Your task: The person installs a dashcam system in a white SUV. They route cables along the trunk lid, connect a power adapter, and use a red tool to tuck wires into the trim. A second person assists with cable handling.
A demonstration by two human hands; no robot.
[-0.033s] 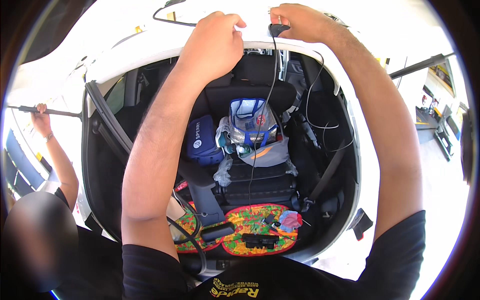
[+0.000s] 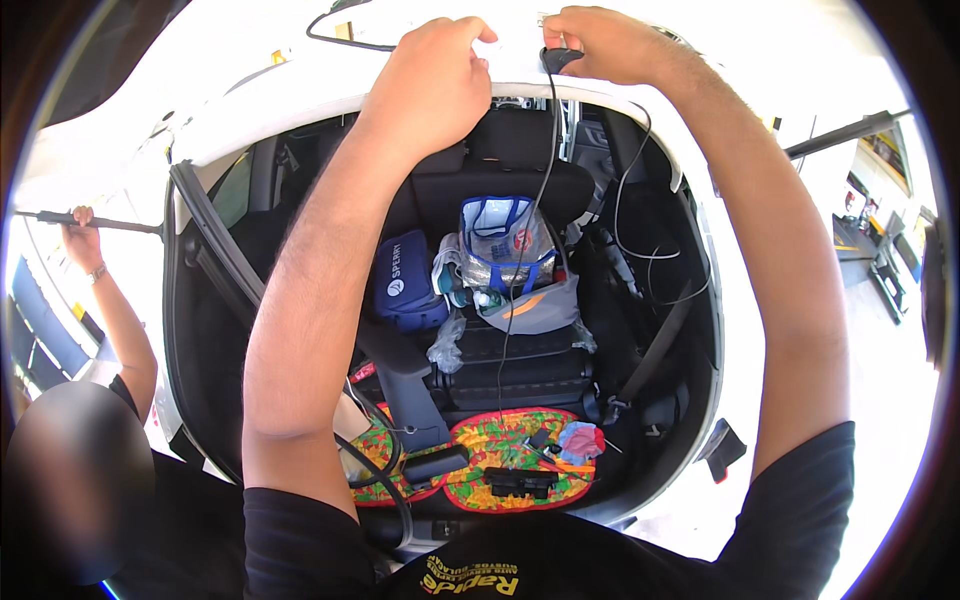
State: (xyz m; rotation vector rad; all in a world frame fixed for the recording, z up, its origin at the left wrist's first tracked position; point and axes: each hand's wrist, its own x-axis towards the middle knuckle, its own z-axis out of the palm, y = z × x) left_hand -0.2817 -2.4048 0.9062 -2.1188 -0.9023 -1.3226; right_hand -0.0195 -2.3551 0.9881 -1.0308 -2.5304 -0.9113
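At the top edge of a white car's rear opening, my left hand (image 2: 430,80) is closed with its index finger and thumb bent inward. Glare from the white panel hides anything it may hold. To its right, my right hand (image 2: 610,45) pinches a small dark piece (image 2: 560,60) against the roof edge. A thin black cable (image 2: 545,180) hangs from that piece into the luggage area. It passes in front of a clear bag with blue trim (image 2: 500,270) and down toward a patterned red, yellow and green mat (image 2: 470,470).
A blue case (image 2: 408,270), grey bag (image 2: 545,310) and folded black seat back (image 2: 515,375) lie inside. Loose wire (image 2: 622,220) loops at the right. Black parts (image 2: 520,482) rest on the mat. At left, another person's hand (image 2: 84,235) grips a black strut (image 2: 120,224).
Both my hands have shifted very slightly to the right, along with the dark piece and the upper cable. The rest looks the same.
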